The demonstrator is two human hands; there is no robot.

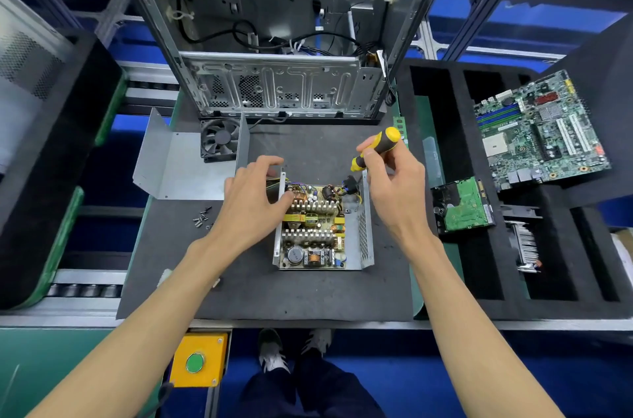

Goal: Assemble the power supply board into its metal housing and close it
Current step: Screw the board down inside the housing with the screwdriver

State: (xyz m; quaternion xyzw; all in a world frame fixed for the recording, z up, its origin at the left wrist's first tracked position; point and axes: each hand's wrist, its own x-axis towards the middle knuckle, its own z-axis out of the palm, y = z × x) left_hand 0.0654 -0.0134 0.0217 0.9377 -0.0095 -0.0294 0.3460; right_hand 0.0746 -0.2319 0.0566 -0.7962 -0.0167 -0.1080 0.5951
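The power supply board (313, 229) sits inside its open metal housing (364, 236), long axis running 12 to 6 o'clock. The right hand (394, 188) grips a screwdriver (376, 148) above the board's 1 o'clock corner; the left hand (255, 198), fingers loosely spread, touches the 11 o'clock wall.

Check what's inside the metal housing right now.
The power supply board sits inside the open metal housing, heatsinks and coils showing. The left hand covers its near-left corner; screw points aren't visible.
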